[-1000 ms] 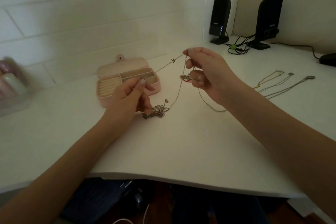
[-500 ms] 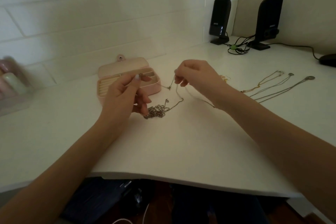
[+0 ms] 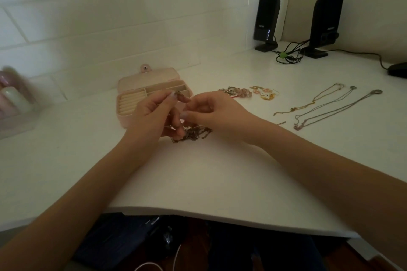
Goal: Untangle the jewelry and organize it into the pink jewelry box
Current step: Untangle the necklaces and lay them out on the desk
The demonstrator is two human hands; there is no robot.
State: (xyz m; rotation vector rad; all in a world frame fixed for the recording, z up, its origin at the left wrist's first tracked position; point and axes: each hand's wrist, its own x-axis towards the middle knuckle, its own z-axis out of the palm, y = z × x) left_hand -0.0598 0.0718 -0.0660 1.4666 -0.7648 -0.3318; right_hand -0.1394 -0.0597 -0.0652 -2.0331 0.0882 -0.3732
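Left hand: a small chain end is pinched between thumb and forefinger.
Right hand: fingers curled, hold cannot be told.
Tangled chains: laid beneath both hands, before the open pink jewelry box.

Jewelry box left of tangle; necklaces right

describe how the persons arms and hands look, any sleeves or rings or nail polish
Both forearms are bare, with no sleeves in view. The left hand and right hand show no watch, bracelet or ring. The nails look pale, possibly lightly polished; too dim to tell.
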